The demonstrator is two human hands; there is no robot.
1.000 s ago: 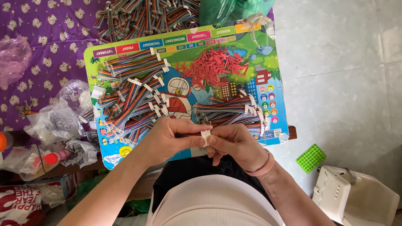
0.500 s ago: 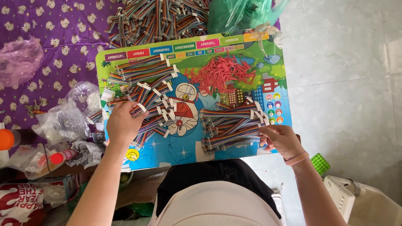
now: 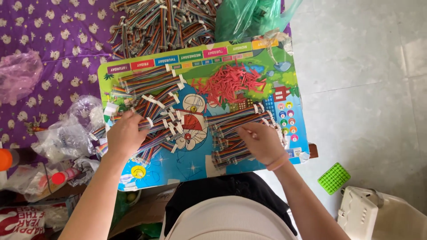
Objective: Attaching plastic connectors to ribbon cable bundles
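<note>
- The purple cloth (image 3: 53,53) with little animal prints covers the whole upper left, and the pale tiled floor (image 3: 364,80) fills the right side.
- A colourful cartoon board (image 3: 195,166) sits across the person's lap like a small desk; pretty much everything is laid out on it.
- Big heap of rainbow ribbon cables (image 3: 164,22) past the board's far edge, with a green plastic bag (image 3: 249,18) just beside it.
- Crumpled clear plastic bags (image 3: 66,133) crowd the board's left edge, right next to the left arm.
- White plastic stool (image 3: 369,213) at bottom right, small green studded plate (image 3: 334,178) on the floor near it.
- Left cable bundle (image 3: 151,86) spreads over the board's left half, white connector ends poking out.
- Right cable bundle (image 3: 231,138) lies stacked on the board's right half.
- Pile of red pieces (image 3: 231,82) near the top middle of the board, clear of both hands.
- Left hand (image 3: 126,133) is down on the left cable bundle, grip curled onto the wires; can't tell if it's actually clamped on one.
- Right hand (image 3: 262,140) rests on the right cable bundle, fingers bent down over it; can't tell if the grip is pinching anything.
</note>
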